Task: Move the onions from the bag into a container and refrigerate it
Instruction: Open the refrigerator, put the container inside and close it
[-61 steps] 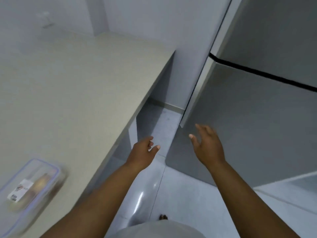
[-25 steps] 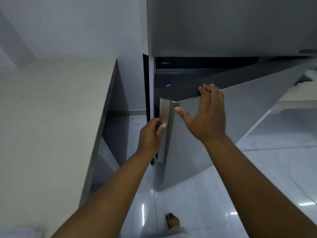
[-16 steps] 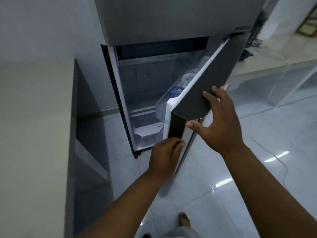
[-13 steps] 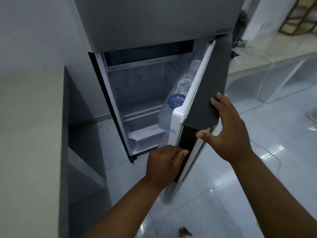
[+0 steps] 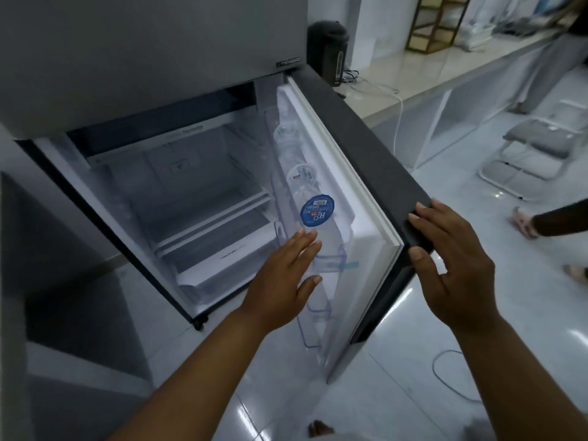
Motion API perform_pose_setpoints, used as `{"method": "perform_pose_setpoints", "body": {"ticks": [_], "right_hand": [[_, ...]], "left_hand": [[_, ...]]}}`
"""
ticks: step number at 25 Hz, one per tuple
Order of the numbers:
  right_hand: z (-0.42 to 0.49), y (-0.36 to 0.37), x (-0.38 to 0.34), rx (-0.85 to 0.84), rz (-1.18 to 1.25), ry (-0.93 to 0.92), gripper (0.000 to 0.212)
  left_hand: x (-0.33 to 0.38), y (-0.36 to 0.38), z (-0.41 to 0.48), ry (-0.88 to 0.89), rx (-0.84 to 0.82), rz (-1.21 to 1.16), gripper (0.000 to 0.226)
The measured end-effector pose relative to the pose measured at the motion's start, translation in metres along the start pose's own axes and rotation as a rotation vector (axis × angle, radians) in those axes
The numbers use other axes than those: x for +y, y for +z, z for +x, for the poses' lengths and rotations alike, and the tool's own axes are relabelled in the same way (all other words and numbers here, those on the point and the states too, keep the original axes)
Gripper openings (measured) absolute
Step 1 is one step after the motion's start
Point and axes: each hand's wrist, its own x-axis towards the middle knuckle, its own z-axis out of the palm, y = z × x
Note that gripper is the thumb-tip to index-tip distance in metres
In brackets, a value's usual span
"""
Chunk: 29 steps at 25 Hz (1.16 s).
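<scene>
The grey fridge [image 5: 143,43] stands in front of me with its lower door [image 5: 359,154] swung wide to the right. Inside are bare glass shelves [image 5: 203,214] and a drawer at the bottom. My right hand [image 5: 451,265] rests on the door's outer edge, fingers spread over it. My left hand [image 5: 283,281] hovers open in front of the door's inner rack, holding nothing. Neither the container nor the onions nor the bag are in view.
Water bottles [image 5: 315,211] stand in the door rack. A counter [image 5: 445,68] with a black kettle [image 5: 327,52] runs along the right. A folding chair [image 5: 541,148] and another person's feet [image 5: 521,222] are on the tiled floor. A cable [image 5: 445,377] lies on the floor.
The fridge door has swung from shut to wide open. My left hand has let go of the door's edge and spread open; my right hand stays on the door's outer edge.
</scene>
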Motion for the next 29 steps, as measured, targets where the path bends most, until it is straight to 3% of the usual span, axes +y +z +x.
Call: {"method": "perform_pose_setpoints", "body": {"ticks": [11,14,16,18,23,29], "right_hand": [[0.008,-0.037,0.066,0.058,-0.234,0.244,0.041],[0.009,-0.028,0.057,0.097,-0.286,0.145,0.042],[0.007,-0.004,0.033,0.064,-0.167,0.036,0.041],[0.000,0.034,0.000,-0.096,0.025,-0.021,0.042],[-0.037,0.134,-0.100,-0.755,0.444,-0.001,0.051],[-0.088,0.230,-0.260,-1.432,0.777,-0.171,0.052]], "left_hand": [[0.069,0.053,0.057,0.165,-0.077,0.130,0.069],[0.068,0.051,0.046,0.106,-0.037,0.104,0.068],[0.058,0.043,0.024,-0.006,0.002,0.060,0.066],[0.042,0.032,-0.007,-0.139,0.041,0.025,0.064],[0.006,-0.007,-0.136,-0.646,0.220,0.028,0.057],[0.007,-0.071,-0.327,-1.282,0.657,0.111,0.040]]}}
